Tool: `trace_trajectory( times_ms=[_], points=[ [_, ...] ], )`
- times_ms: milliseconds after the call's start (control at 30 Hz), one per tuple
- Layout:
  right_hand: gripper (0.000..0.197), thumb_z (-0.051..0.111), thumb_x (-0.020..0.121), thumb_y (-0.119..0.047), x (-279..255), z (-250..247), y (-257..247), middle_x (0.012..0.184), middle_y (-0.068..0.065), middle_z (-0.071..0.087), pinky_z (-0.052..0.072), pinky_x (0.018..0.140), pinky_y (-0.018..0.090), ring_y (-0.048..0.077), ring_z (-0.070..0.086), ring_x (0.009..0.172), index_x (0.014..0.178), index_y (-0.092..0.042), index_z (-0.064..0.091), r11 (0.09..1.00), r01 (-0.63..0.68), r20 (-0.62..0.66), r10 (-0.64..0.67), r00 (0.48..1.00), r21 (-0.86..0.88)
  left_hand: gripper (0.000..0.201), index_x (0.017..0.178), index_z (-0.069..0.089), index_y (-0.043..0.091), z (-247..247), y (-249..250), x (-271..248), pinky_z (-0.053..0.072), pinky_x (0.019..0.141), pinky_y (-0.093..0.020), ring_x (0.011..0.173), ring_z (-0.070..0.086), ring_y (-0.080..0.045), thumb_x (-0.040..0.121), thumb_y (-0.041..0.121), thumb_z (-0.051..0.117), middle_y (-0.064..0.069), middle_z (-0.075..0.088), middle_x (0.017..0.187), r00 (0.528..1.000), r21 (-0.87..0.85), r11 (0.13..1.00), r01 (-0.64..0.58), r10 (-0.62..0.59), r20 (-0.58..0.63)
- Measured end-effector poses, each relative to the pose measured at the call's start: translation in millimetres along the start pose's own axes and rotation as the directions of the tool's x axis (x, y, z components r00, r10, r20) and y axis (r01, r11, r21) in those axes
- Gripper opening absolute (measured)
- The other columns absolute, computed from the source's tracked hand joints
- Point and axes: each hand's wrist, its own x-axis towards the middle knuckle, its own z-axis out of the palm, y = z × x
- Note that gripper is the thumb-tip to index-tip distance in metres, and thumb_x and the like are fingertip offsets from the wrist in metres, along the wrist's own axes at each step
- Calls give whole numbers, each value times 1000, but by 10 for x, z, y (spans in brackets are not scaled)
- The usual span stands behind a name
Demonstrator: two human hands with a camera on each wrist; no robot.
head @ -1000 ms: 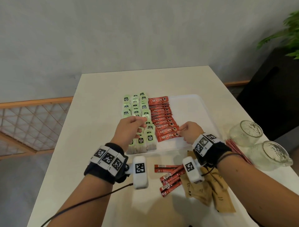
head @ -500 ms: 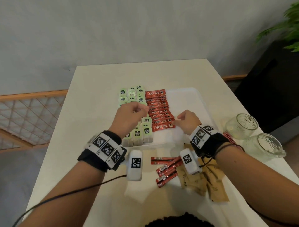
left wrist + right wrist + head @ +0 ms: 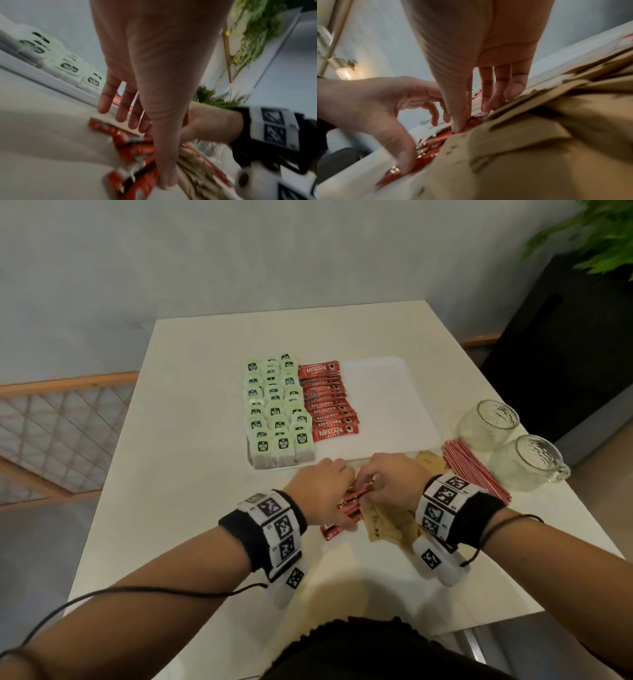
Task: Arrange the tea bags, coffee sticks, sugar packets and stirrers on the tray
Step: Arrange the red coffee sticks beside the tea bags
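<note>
Both hands are off the tray (image 3: pixel 394 392) now; half a second ago they were at the coffee stick row, and they've pulled back to the loose coffee sticks (image 3: pixel 352 501) on the tabletop (image 3: pixel 191 474) at 6 o'clock of the tray. Left hand (image 3: pixel 322 491) has fingers loosely spread, thumb tip pressing on the loose sticks. Right hand (image 3: pixel 394 481) pinches a stick end between thumb and fingers.

On the tray: tea bags (image 3: pixel 277 412) in three columns at 9 o'clock, coffee stick row (image 3: pixel 329 402) just beside them, the rest bare. Stirrers (image 3: pixel 472 470) and two glass mugs (image 3: pixel 507 446) at 4 o'clock of the tray.

Head view hides the fingertips. Left wrist view shows the left hand's thumb (image 3: pixel 166 169) down on red sticks (image 3: pixel 133 148), fingers (image 3: pixel 104 102) lifted. Right wrist view shows brown sugar packets (image 3: pixel 539 135) under the right wrist, touching the sticks.
</note>
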Motion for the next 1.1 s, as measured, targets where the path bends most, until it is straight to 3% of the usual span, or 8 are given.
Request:
trace_trajectory(
  times_ms=[133,333,500,667,867,967,1033,1100],
  points=[
    [14,73,78,-34,-24,4,4,91,-13,49,40,73,25,8,49,85,91,-30,69,993,0,-11,-2,1000,-120,69,122,48,12,94,95,31,42,81,-36,111,48,-25,78,61,68,-6,51,122,999,31,1000,1,0,-43],
    [2,67,77,-26,-119,-41,-21,87,-14,56,51,82,31,10,56,88,76,-28,66,997,9,-23,-11,1000,-75,40,119,48,9,103,123,45,39,70,-35,105,57,-28,97,42,55,-9,56,116,999,13,1000,-18,17,52],
    [12,66,76,-35,-200,-85,-25,79,-11,61,43,63,22,9,56,74,74,-30,56,998,-50,-21,49,999,-28,38,119,49,6,121,88,-29,41,75,-36,103,58,-29,101,40,47,-12,58,116,999,-1,1000,27,-27,44],
    [7,60,85,-26,-228,-119,-58,78,-11,59,38,61,19,6,52,70,81,-27,54,999,-8,50,6,999,38,38,121,45,6,146,54,-108,42,74,-38,98,59,-32,102,38,45,-14,58,113,1000,32,999,15,-15,-4],
    [11,46,95,-17,-221,-88,-57,69,-4,49,32,56,23,12,40,59,85,-18,40,992,32,12,-34,999,122,37,124,43,8,79,-78,-112,50,80,-36,95,63,-27,99,34,54,-10,66,109,996,-279,956,88,-90,8],
    [11,41,97,-18,-197,-45,-7,70,0,46,34,59,29,15,40,63,86,-19,37,987,7,-11,-6,1000,158,27,121,49,7,155,-216,-93,51,85,-36,96,63,-26,102,25,50,-11,65,111,987,-290,943,164,-157,45],
    [6,43,97,-22,-184,-39,9,70,2,49,36,60,32,17,43,63,94,-18,40,976,-6,-26,12,1000,218,17,111,54,4,148,-280,-91,51,80,-34,92,62,-28,102,16,45,-14,62,111,982,-308,932,190,-182,53],
    [18,47,97,-36,-173,-70,-18,74,3,54,39,64,34,16,47,65,101,-19,46,962,-28,-62,47,997,273,18,112,53,4,66,-290,-116,48,67,-28,84,61,-25,103,11,39,-11,59,107,979,-465,863,196,-203,37]
  ],
)
